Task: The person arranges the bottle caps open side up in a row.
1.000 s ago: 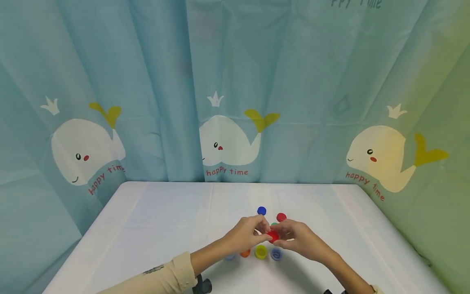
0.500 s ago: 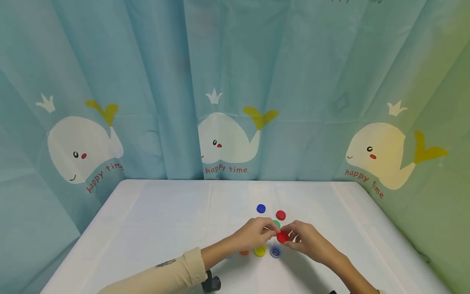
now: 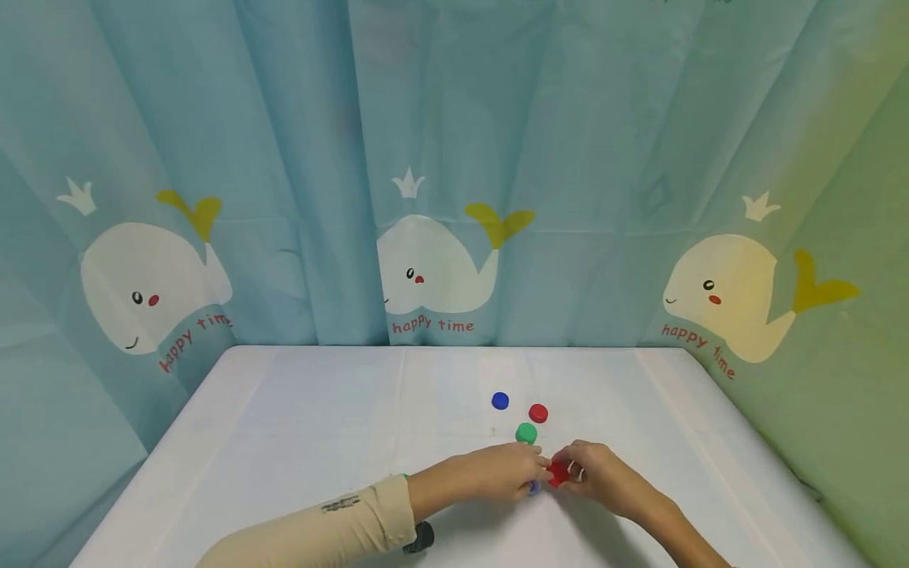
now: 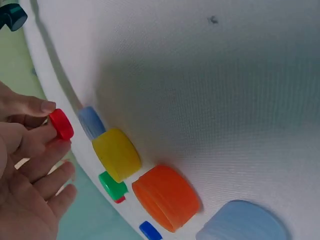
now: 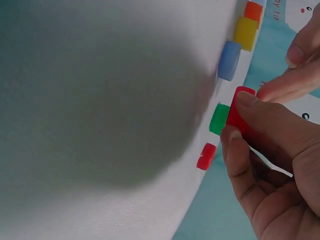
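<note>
In the head view, the right hand (image 3: pixel 604 478) pinches a red cap (image 3: pixel 559 473) on its side, thumb and fingertips around it. The left hand (image 3: pixel 500 471) reaches the cap from the left. In the right wrist view, the right hand (image 5: pixel 280 155) grips the red cap (image 5: pixel 238 114) above the table, while the left hand (image 5: pixel 300 75) has extended fingers at its edge and its thumb apart. The left wrist view shows the left hand (image 4: pixel 30 195) with spread fingers beside the red cap (image 4: pixel 61 124).
Beyond the hands lie a green cap (image 3: pixel 526 433), another red cap (image 3: pixel 538 413) and a dark blue cap (image 3: pixel 500 401). A light blue cap (image 4: pixel 91 122), a yellow cap (image 4: pixel 116 154), an orange cap (image 4: pixel 165 198) and a larger pale blue cap (image 4: pixel 242 224) stand nearer.
Both hands and the red cap have moved right and slightly toward the near side. The green cap is uncovered in the head view, while the left hand and arm now hide the yellow and orange caps.
</note>
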`<action>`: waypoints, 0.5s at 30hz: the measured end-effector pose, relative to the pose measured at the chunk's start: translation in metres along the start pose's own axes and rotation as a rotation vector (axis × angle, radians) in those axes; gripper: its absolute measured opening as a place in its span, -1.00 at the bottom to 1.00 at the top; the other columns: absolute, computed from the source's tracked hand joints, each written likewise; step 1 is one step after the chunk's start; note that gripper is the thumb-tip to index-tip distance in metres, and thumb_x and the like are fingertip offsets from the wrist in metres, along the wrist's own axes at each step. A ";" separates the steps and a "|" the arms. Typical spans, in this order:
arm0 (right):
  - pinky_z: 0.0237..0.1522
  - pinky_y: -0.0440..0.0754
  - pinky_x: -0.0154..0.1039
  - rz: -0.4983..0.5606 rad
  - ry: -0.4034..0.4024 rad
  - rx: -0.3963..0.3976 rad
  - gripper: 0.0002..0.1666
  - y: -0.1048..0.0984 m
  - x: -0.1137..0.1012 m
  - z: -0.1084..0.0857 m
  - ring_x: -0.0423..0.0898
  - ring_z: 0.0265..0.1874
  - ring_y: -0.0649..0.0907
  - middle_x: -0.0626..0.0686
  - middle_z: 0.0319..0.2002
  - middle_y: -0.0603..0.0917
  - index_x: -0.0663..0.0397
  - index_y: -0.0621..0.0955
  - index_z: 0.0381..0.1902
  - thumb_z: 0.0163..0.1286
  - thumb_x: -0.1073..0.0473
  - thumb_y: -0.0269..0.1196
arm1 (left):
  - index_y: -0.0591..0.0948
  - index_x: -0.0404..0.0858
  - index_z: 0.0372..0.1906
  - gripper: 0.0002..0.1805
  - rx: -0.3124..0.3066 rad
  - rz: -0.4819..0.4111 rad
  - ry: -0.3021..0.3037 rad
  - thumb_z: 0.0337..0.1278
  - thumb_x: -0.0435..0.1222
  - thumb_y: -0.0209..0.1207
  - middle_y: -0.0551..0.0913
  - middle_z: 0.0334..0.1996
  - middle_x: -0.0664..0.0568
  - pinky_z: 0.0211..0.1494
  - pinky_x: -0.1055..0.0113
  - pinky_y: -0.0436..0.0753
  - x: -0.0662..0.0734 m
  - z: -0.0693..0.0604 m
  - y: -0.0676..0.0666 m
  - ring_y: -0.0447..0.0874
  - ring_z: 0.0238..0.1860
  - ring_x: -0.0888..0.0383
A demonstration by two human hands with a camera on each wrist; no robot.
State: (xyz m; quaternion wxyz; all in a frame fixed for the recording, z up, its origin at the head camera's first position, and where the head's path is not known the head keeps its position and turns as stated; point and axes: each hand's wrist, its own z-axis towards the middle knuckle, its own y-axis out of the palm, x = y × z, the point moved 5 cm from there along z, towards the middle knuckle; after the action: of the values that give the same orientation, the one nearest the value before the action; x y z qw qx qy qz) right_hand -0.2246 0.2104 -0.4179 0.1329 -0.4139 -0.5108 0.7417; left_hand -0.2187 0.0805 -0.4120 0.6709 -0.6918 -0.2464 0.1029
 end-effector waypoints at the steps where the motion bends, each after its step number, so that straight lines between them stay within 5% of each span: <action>1: -0.40 0.58 -0.38 -0.006 0.005 0.002 -0.73 0.001 0.001 0.000 -0.29 -0.46 0.55 -0.14 -0.40 0.57 0.21 0.65 -0.31 -0.03 0.44 0.42 | 0.56 -0.13 0.17 -0.58 -0.012 0.026 -0.011 0.18 -0.32 0.21 0.55 0.11 0.21 0.17 0.51 0.34 0.000 0.000 0.001 0.41 0.16 0.31; 10: -0.45 0.53 -0.40 0.028 0.077 -0.054 -0.72 0.014 0.006 -0.001 -0.32 -0.51 0.45 -0.15 -0.44 0.49 0.21 0.65 -0.31 -0.04 0.36 0.46 | 0.51 0.02 0.22 -0.53 -0.119 0.139 -0.029 0.19 -0.26 0.21 0.44 0.22 0.26 0.31 0.27 0.23 0.002 0.001 0.014 0.28 0.29 0.22; 15: -0.48 0.51 -0.39 0.009 0.090 -0.068 -0.69 0.015 0.006 0.001 -0.31 -0.53 0.43 -0.16 -0.47 0.47 0.19 0.61 -0.30 -0.04 0.35 0.46 | 0.52 0.01 0.22 -0.54 -0.104 0.143 -0.033 0.20 -0.27 0.20 0.46 0.21 0.23 0.31 0.25 0.23 0.004 -0.002 0.011 0.30 0.28 0.20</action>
State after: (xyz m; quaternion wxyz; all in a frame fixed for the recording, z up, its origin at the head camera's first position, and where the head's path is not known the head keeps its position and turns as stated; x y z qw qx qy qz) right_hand -0.2260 0.2072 -0.4335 0.1384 -0.4535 -0.5274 0.7050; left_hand -0.2125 0.0811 -0.4215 0.6210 -0.7395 -0.2126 0.1492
